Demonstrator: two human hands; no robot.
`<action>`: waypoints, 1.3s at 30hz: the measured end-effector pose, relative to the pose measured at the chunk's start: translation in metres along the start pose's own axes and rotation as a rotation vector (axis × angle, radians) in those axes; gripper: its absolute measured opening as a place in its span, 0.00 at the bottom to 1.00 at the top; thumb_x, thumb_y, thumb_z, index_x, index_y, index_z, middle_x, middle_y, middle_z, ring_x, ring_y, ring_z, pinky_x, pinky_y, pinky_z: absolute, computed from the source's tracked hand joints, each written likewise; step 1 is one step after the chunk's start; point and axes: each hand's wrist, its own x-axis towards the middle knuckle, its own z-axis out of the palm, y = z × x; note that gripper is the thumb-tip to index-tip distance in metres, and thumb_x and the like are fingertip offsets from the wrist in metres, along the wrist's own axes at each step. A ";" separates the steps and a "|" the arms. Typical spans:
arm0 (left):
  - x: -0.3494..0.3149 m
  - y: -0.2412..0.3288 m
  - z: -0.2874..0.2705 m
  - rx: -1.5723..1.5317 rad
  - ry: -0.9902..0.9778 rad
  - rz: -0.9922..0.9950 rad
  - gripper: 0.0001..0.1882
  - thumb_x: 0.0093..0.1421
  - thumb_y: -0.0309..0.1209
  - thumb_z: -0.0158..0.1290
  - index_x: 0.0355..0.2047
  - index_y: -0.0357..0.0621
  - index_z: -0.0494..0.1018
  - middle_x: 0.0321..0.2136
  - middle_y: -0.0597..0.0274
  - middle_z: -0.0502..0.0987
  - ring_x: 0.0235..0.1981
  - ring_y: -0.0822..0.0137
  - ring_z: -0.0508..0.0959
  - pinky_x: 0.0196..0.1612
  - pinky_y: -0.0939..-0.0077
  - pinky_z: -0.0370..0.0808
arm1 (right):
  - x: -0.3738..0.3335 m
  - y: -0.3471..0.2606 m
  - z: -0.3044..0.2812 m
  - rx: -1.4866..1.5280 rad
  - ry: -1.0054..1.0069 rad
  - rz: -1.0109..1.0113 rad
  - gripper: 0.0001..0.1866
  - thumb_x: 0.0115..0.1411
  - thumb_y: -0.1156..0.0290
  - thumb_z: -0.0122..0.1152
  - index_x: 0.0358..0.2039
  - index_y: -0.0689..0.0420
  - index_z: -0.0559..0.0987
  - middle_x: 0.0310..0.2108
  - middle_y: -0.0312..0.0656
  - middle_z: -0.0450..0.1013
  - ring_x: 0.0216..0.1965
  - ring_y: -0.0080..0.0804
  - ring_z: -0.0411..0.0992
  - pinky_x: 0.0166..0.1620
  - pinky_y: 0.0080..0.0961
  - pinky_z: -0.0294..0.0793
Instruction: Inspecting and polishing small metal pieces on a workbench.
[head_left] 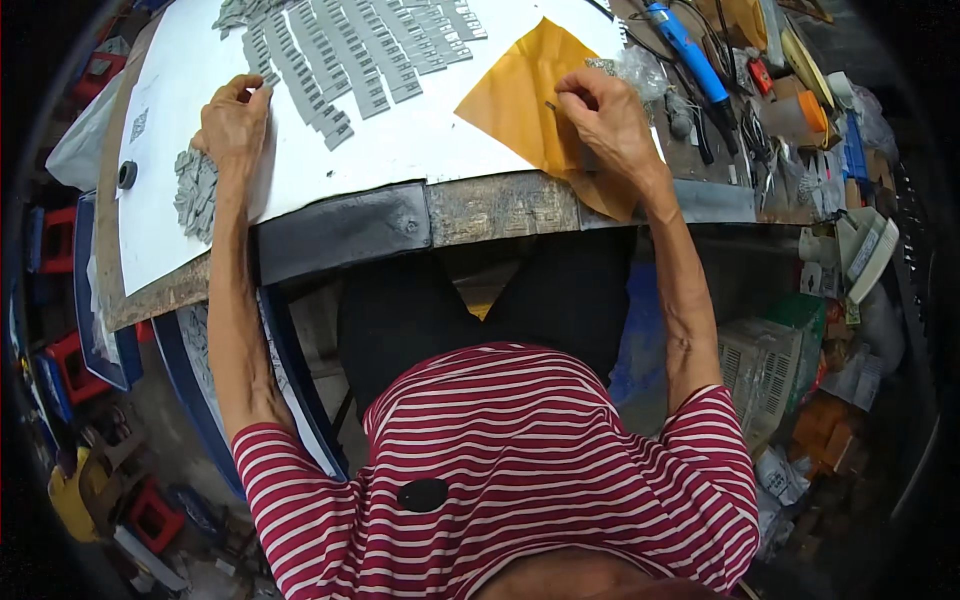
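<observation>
Rows of small flat grey pieces with slots (345, 60) lie on a white sheet (400, 140) on the workbench. My left hand (238, 120) is at the left end of these rows, fingers curled and thumb and forefinger together beside the outermost row. What it pinches, if anything, I cannot make out. Below that hand, partly behind my forearm, is a heap of loose grey pieces (194, 195). Over an orange-brown paper sheet (515, 95), my right hand (612, 118) pinches a tiny dark piece (550, 105) between thumb and fingertip.
A blue electric screwdriver (688, 50) with dark cables lies at the right, among pliers, plastic bags and an orange-rimmed cup (800, 117). A black ring (127, 174) sits at the left edge. Blue trays (100, 290) stand below the bench on the left.
</observation>
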 end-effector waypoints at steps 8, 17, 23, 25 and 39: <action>-0.006 -0.007 -0.013 0.105 0.023 0.042 0.17 0.49 0.41 0.52 0.36 0.46 0.77 0.29 0.60 0.78 0.30 0.67 0.75 0.37 0.75 0.68 | 0.002 -0.001 0.015 -0.224 -0.031 -0.140 0.06 0.52 0.73 0.53 0.29 0.62 0.72 0.26 0.47 0.71 0.29 0.41 0.72 0.34 0.30 0.70; -0.008 -0.004 0.002 0.007 0.083 0.048 0.12 0.46 0.38 0.52 0.29 0.48 0.78 0.26 0.62 0.78 0.29 0.64 0.74 0.42 0.60 0.53 | 0.001 0.001 0.013 -0.259 -0.041 -0.194 0.04 0.52 0.75 0.52 0.27 0.62 0.70 0.24 0.52 0.69 0.29 0.50 0.69 0.32 0.37 0.67; -0.003 -0.010 0.000 0.000 0.102 0.082 0.15 0.45 0.39 0.53 0.30 0.44 0.78 0.21 0.60 0.77 0.23 0.66 0.74 0.38 0.61 0.53 | -0.003 -0.014 0.001 0.171 -0.091 0.099 0.06 0.54 0.74 0.52 0.27 0.64 0.70 0.20 0.41 0.69 0.21 0.28 0.68 0.26 0.26 0.66; -0.002 -0.011 0.000 0.010 0.116 0.084 0.15 0.45 0.39 0.53 0.30 0.45 0.78 0.20 0.61 0.77 0.23 0.66 0.74 0.38 0.61 0.53 | -0.004 -0.026 -0.005 0.243 -0.101 0.113 0.05 0.55 0.74 0.53 0.26 0.63 0.71 0.20 0.34 0.67 0.20 0.16 0.63 0.23 0.17 0.63; -0.002 -0.002 0.004 0.067 0.094 0.058 0.05 0.46 0.31 0.54 0.25 0.49 0.78 0.25 0.62 0.77 0.31 0.62 0.73 0.40 0.61 0.54 | -0.027 -0.064 0.024 1.384 -0.403 0.454 0.04 0.55 0.78 0.53 0.30 0.65 0.70 0.26 0.45 0.70 0.20 0.17 0.63 0.19 0.10 0.60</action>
